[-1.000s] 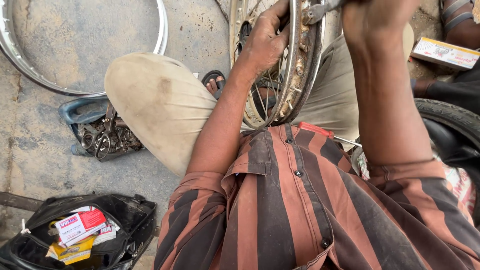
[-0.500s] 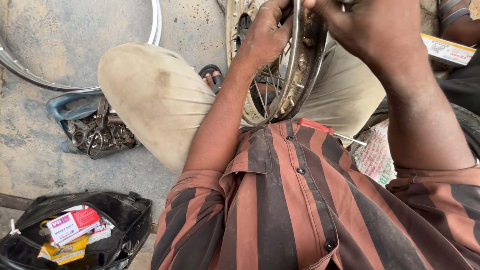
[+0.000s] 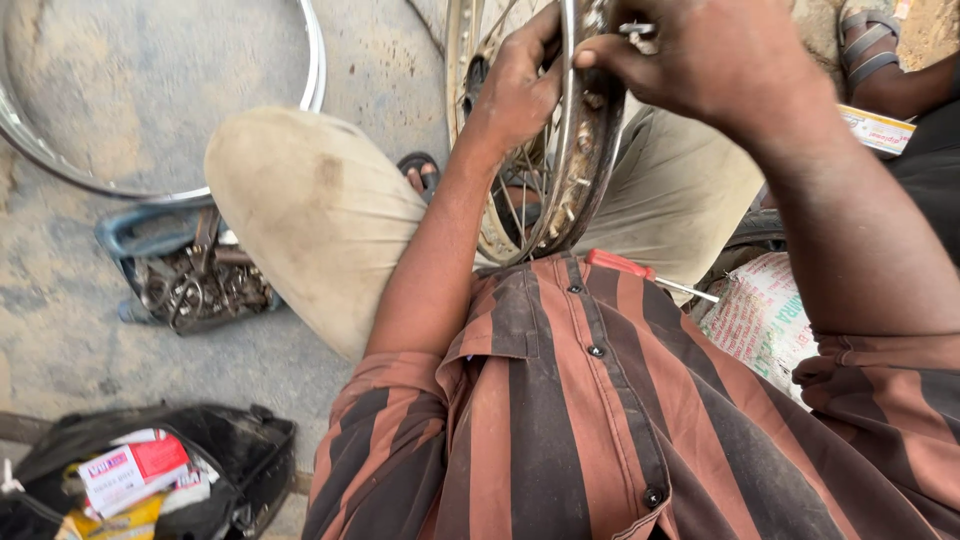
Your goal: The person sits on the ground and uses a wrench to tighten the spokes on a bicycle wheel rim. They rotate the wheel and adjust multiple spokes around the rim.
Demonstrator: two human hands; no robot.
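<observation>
At the top centre of the frame a spoked wheel rim (image 3: 560, 150) stands upright between the person's knees, braced there so it stays steady. The left hand (image 3: 520, 85) wraps its fingers around the rim's edge. The right hand (image 3: 715, 60) pinches a small metal tool (image 3: 635, 30) against the rim. A tray of metal parts (image 3: 190, 280) lies left, within reach.

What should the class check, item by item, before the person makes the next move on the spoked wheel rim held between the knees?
1. Left hand grips the wheel rim: ok.
2. Right hand pinches a small metal part at the rim's top: ok.
3. Part seated on a spoke: cannot tell, blurred.
4. Rim steadied between the knees: ok.
5. Red-handled screwdriver in the lap, within reach: ok.
6. Tray of metal parts beside the left knee: ok.
</observation>
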